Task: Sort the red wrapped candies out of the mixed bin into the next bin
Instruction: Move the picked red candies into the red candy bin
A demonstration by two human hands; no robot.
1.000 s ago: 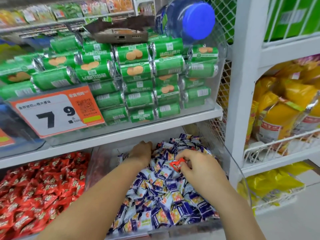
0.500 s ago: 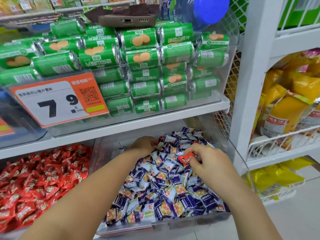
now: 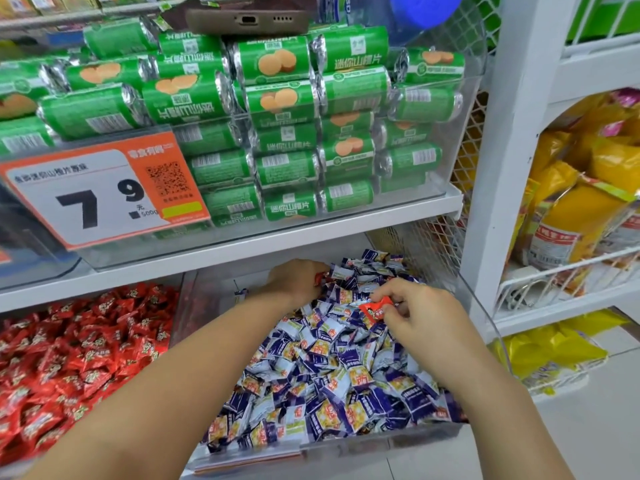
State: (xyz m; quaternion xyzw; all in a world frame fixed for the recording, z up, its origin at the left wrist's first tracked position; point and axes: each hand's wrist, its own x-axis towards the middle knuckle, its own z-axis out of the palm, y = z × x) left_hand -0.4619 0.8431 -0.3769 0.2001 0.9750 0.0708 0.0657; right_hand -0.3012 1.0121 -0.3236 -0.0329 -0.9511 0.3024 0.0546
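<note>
While both hands reach into the clear mixed bin [image 3: 483, 308] on the lower shelf, the right hand [image 3: 420, 315] pinches one red wrapped candy [image 3: 374, 308] between thumb and fingertips, just above the heap of blue-and-white candies [image 3: 332, 372]. Left hand [image 3: 294, 280] is deeper in, at the back of the same heap, fingers curled around another red candy [image 3: 318, 278]; only a sliver of red shows at its fingertips. Next bin [image 3: 180, 306] to the left is full of red candies [image 3: 76, 355], well apart from both hands. Shelf above: clear bin of green snack rolls [image 3: 277, 98], orange-and-white price tag [image 3: 104, 195] reading 7.9 on its front. A phone [image 3: 247, 20] lies on top of the rolls, blue bottle cap [image 3: 426, 8] beside it. Wire basket with yellow bags [image 3: 581, 209] on the right rack.
</note>
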